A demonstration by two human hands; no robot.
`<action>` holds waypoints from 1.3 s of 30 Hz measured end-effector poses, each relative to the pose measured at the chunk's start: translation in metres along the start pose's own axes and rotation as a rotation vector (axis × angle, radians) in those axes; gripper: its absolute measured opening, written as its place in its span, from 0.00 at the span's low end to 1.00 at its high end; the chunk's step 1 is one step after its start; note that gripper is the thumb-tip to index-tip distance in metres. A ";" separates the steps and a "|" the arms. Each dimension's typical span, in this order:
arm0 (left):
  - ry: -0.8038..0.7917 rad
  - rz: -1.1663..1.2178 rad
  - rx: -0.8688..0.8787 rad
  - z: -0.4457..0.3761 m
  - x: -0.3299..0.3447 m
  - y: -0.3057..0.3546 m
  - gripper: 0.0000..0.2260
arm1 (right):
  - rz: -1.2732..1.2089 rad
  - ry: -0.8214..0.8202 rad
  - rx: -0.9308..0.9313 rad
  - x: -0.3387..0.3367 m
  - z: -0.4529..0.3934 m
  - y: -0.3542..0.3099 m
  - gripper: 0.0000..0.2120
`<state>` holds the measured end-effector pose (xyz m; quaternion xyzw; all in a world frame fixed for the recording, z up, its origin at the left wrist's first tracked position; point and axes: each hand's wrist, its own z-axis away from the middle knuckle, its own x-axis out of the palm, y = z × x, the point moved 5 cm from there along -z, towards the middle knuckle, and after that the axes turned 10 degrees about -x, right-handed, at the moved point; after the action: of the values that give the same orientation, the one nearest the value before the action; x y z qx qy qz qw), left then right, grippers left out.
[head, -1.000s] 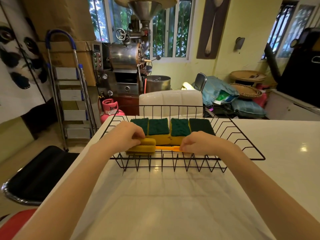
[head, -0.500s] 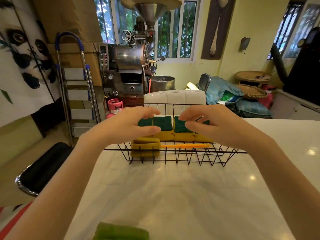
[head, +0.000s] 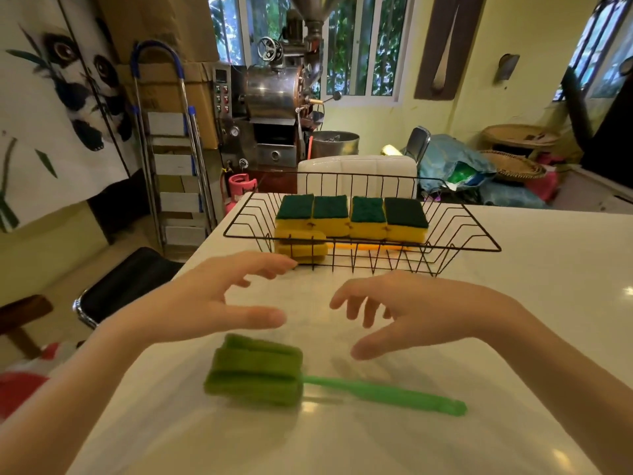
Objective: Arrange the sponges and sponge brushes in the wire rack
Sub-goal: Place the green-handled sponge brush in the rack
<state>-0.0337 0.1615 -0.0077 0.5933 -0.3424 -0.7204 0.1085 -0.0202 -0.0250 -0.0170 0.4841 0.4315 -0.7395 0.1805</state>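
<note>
A black wire rack [head: 472,231] stands on the white table and holds several yellow sponges with dark green tops [head: 349,217] in a row. In front of them, inside the rack, lies a yellow sponge brush [head: 303,250] with an orange handle. On the table near me lies a green sponge brush [head: 255,370], its green handle pointing right. My left hand [head: 205,303] and my right hand [head: 418,310] hover open just above and beyond the green brush, fingers spread, holding nothing.
The white table [head: 548,303] ends at its left edge beside a black chair seat [head: 126,282]. Behind the rack stand a white chair back [head: 356,173], a metal roasting machine [head: 274,108] and a step ladder [head: 171,142].
Both hands have come back from over the rack toward me and lowered over the green sponge brush. The view has tilted down, bringing the whole green brush into sight.
</note>
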 end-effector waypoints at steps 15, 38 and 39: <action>0.044 -0.026 -0.085 0.036 0.042 -0.035 0.25 | 0.121 -0.144 -0.004 0.039 -0.014 -0.011 0.13; 0.247 0.210 0.227 -0.078 -0.040 0.047 0.31 | 0.134 0.459 0.069 -0.087 0.027 0.037 0.08; 0.262 0.263 0.255 -0.084 -0.046 0.054 0.31 | 0.107 0.498 0.059 -0.094 0.029 0.039 0.08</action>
<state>0.0438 0.1165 0.0561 0.6410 -0.4882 -0.5678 0.1688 0.0342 -0.0844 0.0515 0.6783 0.4148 -0.5993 0.0934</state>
